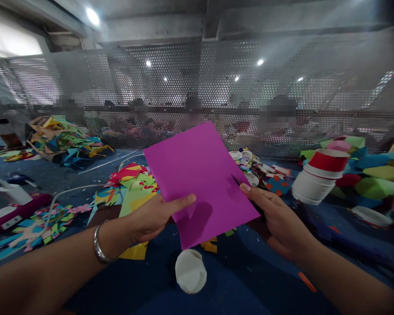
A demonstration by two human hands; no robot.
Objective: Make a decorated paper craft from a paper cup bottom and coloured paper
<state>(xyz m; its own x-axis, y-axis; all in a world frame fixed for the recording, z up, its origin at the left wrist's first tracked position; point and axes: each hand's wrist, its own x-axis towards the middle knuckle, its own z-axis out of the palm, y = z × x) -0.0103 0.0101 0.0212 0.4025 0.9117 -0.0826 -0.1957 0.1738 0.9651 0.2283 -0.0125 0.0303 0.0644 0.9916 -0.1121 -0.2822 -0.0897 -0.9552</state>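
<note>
A magenta sheet of paper [197,166] is tilted up in front of me. My left hand [157,214] grips its lower left edge, thumb flat on top and the fingers hidden behind. At the right edge, my right hand [276,214] is closed around what looks like dark scissors [235,180]. Only a thin pointed tip of them shows over the paper; the rest is mostly hidden by the hand and sheet. The right thumb lies at the paper's edge. Just below the sheet, a white paper cup [191,272] stands on the blue table, its opening towards me.
Cut paper pieces [134,183] lie behind my left hand. A stack of white cups with a red one [325,170] leans at the right, near colourful paper shapes [377,175]. A paper heap [65,140] sits far left. A perforated screen [170,87] rises behind the table.
</note>
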